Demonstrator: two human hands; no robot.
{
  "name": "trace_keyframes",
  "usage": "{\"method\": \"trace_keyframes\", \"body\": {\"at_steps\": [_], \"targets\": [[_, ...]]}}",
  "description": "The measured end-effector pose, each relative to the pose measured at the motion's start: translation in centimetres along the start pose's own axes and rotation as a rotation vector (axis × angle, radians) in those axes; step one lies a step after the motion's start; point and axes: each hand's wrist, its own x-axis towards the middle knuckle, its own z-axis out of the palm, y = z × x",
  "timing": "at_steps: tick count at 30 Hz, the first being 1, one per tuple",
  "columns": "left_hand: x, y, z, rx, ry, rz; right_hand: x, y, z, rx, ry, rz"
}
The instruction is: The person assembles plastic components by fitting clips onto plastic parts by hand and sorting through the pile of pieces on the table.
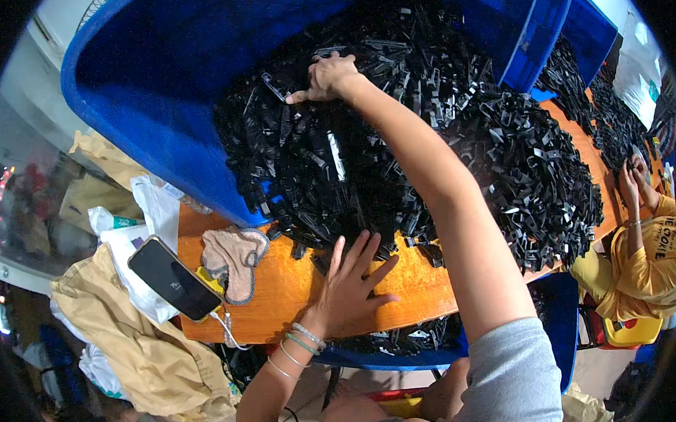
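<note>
Bright orange tabletop, white glints on black pieces, curved distortion toward blackened corners.

Dark block lettering stands across the yellow shirt of a co-worker at the right edge, while a small pale mark on the dark screen of the phone and green print on a white bag at the left are too small to read.

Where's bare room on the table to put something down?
Bare orange wooden tabletop shows between the pink grey-edged cloth and left hand, and between that hand and right arm. Black plastic pieces crowd the blue plastic bin beyond.
</note>
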Motion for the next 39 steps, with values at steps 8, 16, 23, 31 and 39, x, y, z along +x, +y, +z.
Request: {"method": "trace_keyframes", "body": {"at_steps": [8, 16, 23, 31, 39], "targets": [[1.6, 0.9, 1.3, 0.109, 0.072, 0.1, -2.9, -0.6, 2.0, 0.08, 0.067, -0.048], [1.9, 1.1, 0.9, 0.17, 0.182, -0.013, -6.5, -2.9, 3.3, 0.144, 0.084, -0.068], [1.3, 1.9, -0.1, 0.185, 0.184, -0.094, -9.0, -3.4, 3.7, 0.197, 0.023, -0.055], [1.5, 1.7, 0.2, 0.152, 0.279, -0.059, -11.7, -3.9, 4.9, 0.249, 0.252, -0.021], [1.4, 1.2, 0.5, 0.183, 0.414, 0.016, -18.8, -2.3, 2.7, 0.441, 0.464, -0.278]]}}
